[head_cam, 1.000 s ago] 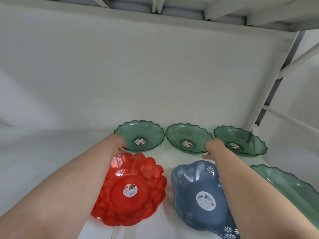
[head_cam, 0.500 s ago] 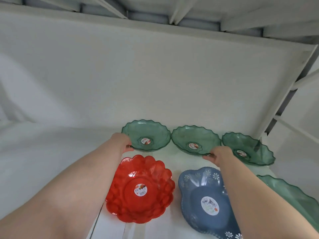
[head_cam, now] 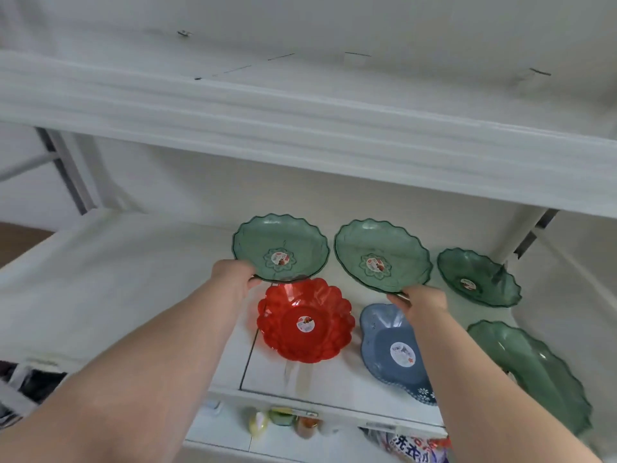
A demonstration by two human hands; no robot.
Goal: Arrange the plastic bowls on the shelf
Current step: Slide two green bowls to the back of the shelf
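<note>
Two green scalloped plastic bowls are tilted up off the white shelf (head_cam: 140, 262). My left hand (head_cam: 233, 279) grips the near rim of the left green bowl (head_cam: 280, 247). The middle green bowl (head_cam: 382, 255) is held at its near rim by my right hand (head_cam: 422, 300). A third green bowl (head_cam: 477, 282) rests at the back right. In front lie a red flower-shaped bowl (head_cam: 305, 320) and a blue bowl with white flowers (head_cam: 394, 352), partly hidden by my right arm. A larger green bowl (head_cam: 531, 369) sits at the right edge.
An upper shelf board (head_cam: 300, 128) hangs low over the bowls. A shelf post (head_cam: 531, 233) stands at the back right. Small items and a printed packet (head_cam: 414, 449) lie on a lower level below the front edge.
Both hands have lifted and tilted the left and middle green bowls, which rested flat before. My head has pulled back, so the upper shelf and lower level now show.
</note>
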